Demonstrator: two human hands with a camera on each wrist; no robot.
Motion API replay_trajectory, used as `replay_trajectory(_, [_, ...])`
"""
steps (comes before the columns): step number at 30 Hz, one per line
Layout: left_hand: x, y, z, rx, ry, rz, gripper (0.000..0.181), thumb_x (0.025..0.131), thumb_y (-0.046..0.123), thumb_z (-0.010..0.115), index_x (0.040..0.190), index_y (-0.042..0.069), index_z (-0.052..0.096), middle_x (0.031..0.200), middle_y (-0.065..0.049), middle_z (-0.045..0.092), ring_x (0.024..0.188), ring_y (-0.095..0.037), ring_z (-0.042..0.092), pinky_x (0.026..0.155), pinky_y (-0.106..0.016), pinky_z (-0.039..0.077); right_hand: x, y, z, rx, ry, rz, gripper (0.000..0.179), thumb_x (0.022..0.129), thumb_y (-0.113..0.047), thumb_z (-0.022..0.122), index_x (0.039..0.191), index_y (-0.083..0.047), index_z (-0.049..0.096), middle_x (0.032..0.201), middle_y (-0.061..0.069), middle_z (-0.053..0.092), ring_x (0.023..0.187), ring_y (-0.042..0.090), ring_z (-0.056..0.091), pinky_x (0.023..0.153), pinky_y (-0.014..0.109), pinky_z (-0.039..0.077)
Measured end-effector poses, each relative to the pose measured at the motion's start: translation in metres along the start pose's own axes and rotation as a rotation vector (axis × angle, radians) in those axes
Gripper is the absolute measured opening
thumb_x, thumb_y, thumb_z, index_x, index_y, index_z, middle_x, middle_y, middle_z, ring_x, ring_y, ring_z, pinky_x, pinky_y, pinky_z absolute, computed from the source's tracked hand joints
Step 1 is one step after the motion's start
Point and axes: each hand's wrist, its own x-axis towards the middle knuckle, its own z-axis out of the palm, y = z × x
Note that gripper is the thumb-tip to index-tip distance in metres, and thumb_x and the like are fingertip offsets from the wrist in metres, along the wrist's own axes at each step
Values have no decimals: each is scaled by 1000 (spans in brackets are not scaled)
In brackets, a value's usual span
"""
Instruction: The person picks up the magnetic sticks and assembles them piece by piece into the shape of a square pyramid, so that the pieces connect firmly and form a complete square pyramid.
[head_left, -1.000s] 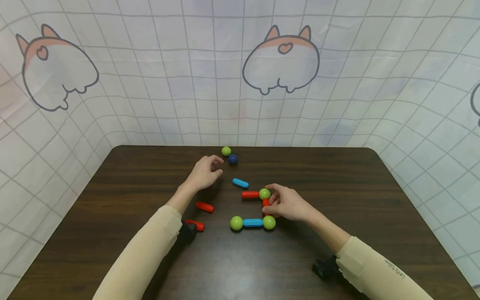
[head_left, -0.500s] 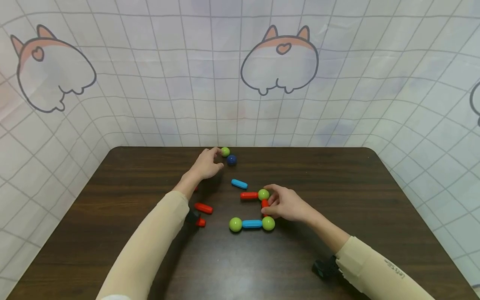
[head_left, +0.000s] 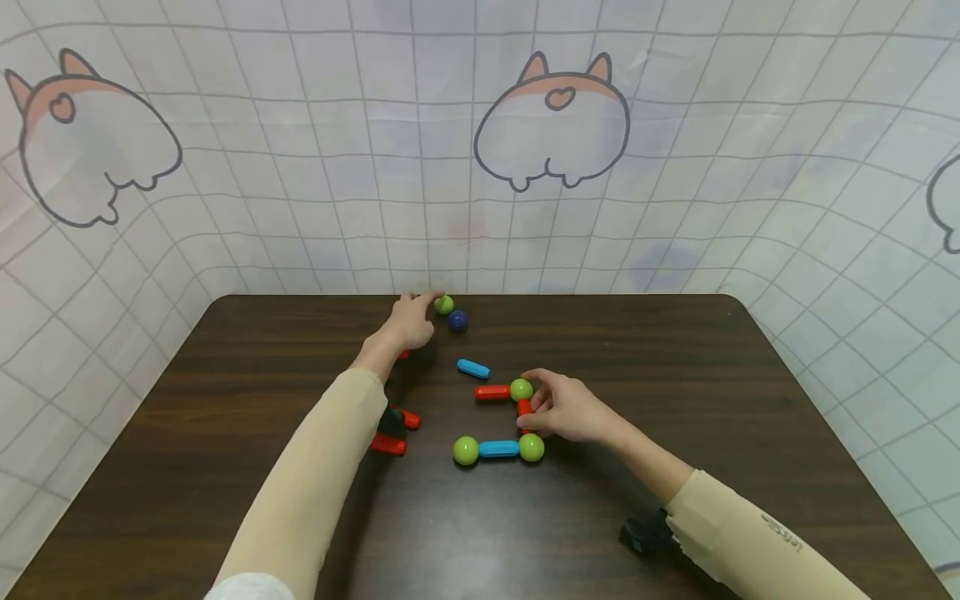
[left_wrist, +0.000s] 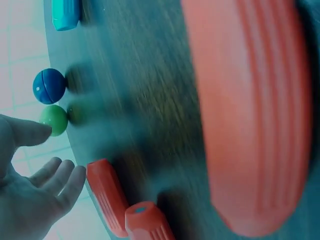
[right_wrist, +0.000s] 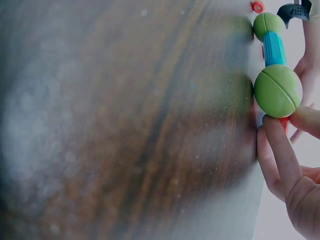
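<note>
At the back edge of the table my left hand [head_left: 411,323] reaches to a green ball [head_left: 445,305], with its fingers loosely extended. In the left wrist view a fingertip overlaps that green ball [left_wrist: 55,120]; firm contact is hard to tell. A dark blue ball [head_left: 457,321] lies right beside it. My right hand [head_left: 567,408] pinches a red rod [head_left: 524,410] that links two green balls. The joined piece also has another red rod [head_left: 492,392] pointing left, a blue rod [head_left: 498,449] and a green ball [head_left: 466,451] at its near left end.
A loose blue rod [head_left: 473,368] lies between the hands. Several loose red rods [head_left: 388,444] lie under and beside the left forearm, partly hidden by it. Behind the dark wooden table [head_left: 637,333] hangs a white checked cloth [head_left: 337,167].
My left hand has moved toward the back edge to the green ball. The right hand keeps its hold on the red rod. The head view has shifted slightly.
</note>
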Motion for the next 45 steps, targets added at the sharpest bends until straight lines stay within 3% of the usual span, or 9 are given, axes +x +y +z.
replay_trajectory(7, [1,-5,6,41,-29,-18,75,90,-4,40,162,15,31,154,-33,24,136,-51,34,104,-59,40,0,-2,2,8,-11,-9,68,89,-15,83,145,3,48,95,7,64,78,16,66,66,32,57])
replay_trajectory(12, [-2,-6,7,22,51,-21,62,90,-3,44,152,7,43,148,-30,37,135,-46,40,106,-54,40,-1,0,2,-9,-7,-3,68,88,-17,84,144,2,49,95,6,64,79,16,65,66,32,57])
replay_trajectory(17, [-9,-7,5,14,105,-43,44,92,3,54,136,-1,51,133,-24,51,121,-39,50,102,-49,43,-2,2,2,-15,-6,-7,69,88,-17,84,144,1,49,94,6,64,78,16,65,66,32,57])
replay_trajectory(22, [-15,-12,6,28,92,-43,48,98,12,64,142,1,48,135,-24,53,119,-38,53,100,-50,46,-4,2,3,-24,-8,-4,68,88,-17,84,144,1,50,94,6,64,78,16,64,66,32,56])
replay_trajectory(31, [-24,-17,8,6,84,-44,40,100,20,69,135,1,60,130,-20,61,110,-33,58,96,-46,49,-6,1,3,-23,-14,0,68,88,-17,83,144,1,50,95,6,64,79,17,64,67,32,56])
replay_trajectory(45, [-48,-1,12,25,41,8,36,95,20,75,124,0,68,121,-17,67,109,-32,61,95,-47,50,-10,1,0,-30,-12,-17,68,88,-16,83,144,3,49,95,5,64,79,16,65,67,32,57])
